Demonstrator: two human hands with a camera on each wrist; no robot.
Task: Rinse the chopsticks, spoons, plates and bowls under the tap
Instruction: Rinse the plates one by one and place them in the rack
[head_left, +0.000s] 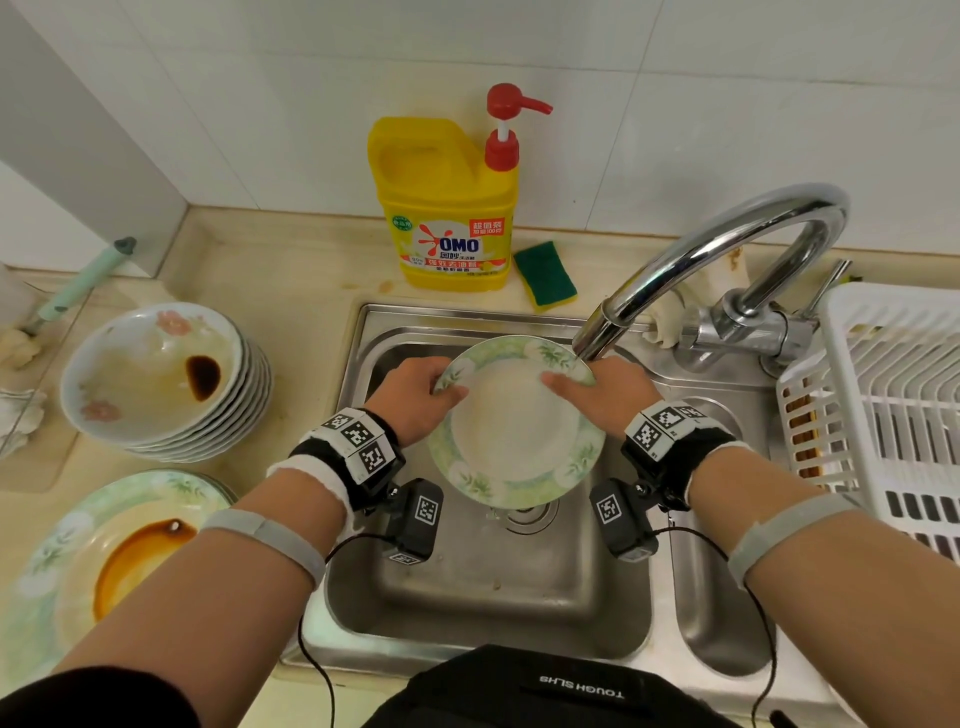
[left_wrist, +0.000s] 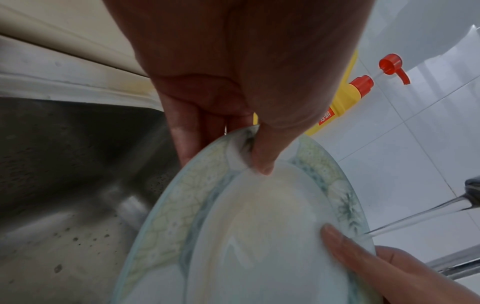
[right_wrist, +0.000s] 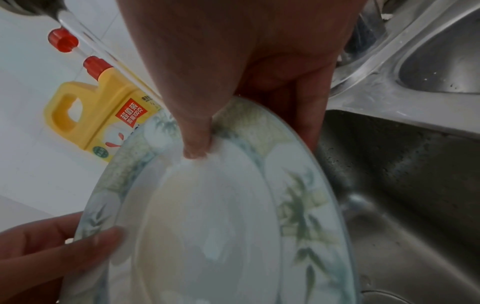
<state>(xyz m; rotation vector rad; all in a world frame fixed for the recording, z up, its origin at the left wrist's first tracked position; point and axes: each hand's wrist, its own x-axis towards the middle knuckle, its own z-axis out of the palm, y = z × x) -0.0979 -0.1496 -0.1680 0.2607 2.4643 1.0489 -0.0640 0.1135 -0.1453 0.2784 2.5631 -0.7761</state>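
Note:
A white plate (head_left: 514, 431) with a green leaf rim is held tilted over the steel sink (head_left: 467, 597), its upper right edge under the chrome tap (head_left: 691, 275). My left hand (head_left: 415, 395) pinches the plate's left rim, thumb on the face (left_wrist: 262, 156), fingers behind. My right hand (head_left: 602, 395) pinches the upper right rim the same way, thumb on the face (right_wrist: 194, 139). Water (left_wrist: 415, 220) runs from the spout onto the rim of the plate (left_wrist: 259, 236), whose face (right_wrist: 207, 226) looks wet. A stack of stained bowls (head_left: 161, 379) and dirty plates (head_left: 104, 561) sit on the left counter.
A yellow detergent bottle (head_left: 452, 208) with a red pump and a green sponge (head_left: 545, 278) stand behind the sink. A white dish rack (head_left: 893, 405) is at the right, beside a small second basin (head_left: 722, 613). A green-handled tool (head_left: 78, 286) lies at far left.

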